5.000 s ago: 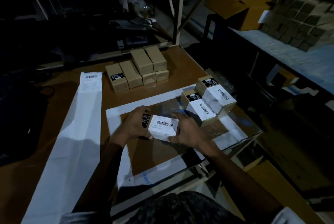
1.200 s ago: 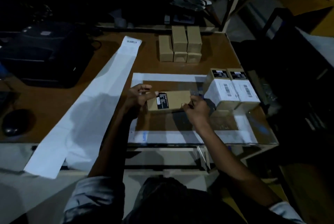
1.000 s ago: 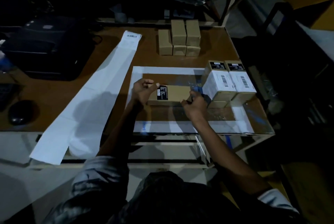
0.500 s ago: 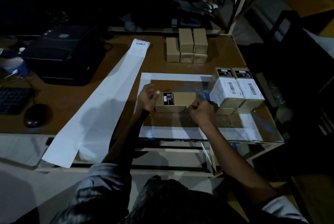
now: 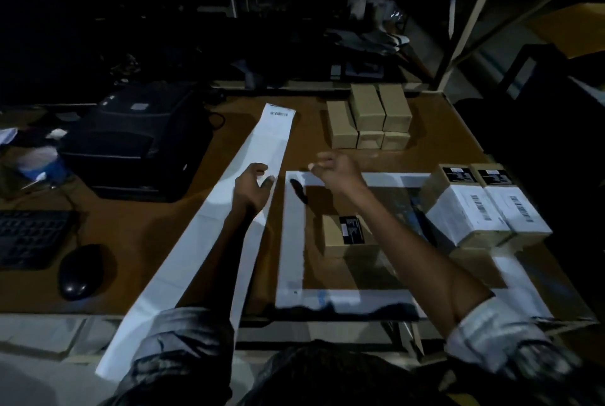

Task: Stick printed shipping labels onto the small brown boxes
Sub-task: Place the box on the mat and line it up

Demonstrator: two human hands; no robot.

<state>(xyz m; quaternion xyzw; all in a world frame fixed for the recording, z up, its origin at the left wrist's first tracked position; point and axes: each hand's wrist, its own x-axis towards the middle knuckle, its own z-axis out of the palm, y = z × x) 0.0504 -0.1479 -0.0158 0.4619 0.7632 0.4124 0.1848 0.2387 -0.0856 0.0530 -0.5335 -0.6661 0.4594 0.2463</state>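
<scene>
A long white label strip (image 5: 209,242) runs diagonally across the wooden table (image 5: 157,228), with one printed label (image 5: 278,114) at its far end. My left hand (image 5: 253,187) is over the strip with its fingers loosely spread, holding nothing. My right hand (image 5: 334,169) hovers to the strip's right, fingers curled, and I see nothing in it. A small brown box with a black sticker (image 5: 343,235) lies alone inside the white-bordered mat (image 5: 291,242), partly behind my right forearm. Two labelled boxes (image 5: 465,209) (image 5: 517,212) stand at the mat's right. Several plain brown boxes (image 5: 370,117) are stacked at the back.
A black printer (image 5: 137,140) stands at the left of the strip. A keyboard (image 5: 29,235) and a mouse (image 5: 80,271) lie at the near left. A metal rack post (image 5: 458,29) rises behind the table's far right corner.
Both hands have let go of the brown box, which now lies on the mat. They have moved forward and left, the left one onto the label strip.
</scene>
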